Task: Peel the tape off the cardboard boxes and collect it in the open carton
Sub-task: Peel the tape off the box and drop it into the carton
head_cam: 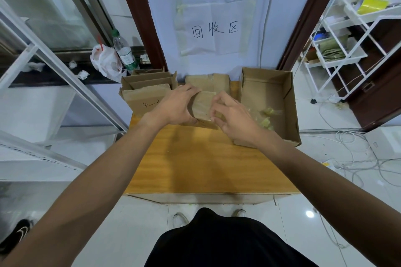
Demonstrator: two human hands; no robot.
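L hand (173, 108) & R fingers (219, 102) cover small box (204, 104) (pinch unclear).

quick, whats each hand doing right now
left hand: grips the small cardboard box.
right hand: fingers curled against the box's taped face; a pinch on tape cannot be told.

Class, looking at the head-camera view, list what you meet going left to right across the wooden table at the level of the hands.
stack of flattened boxes → left hand → small box → right hand → open carton, with tape scraps lying inside it
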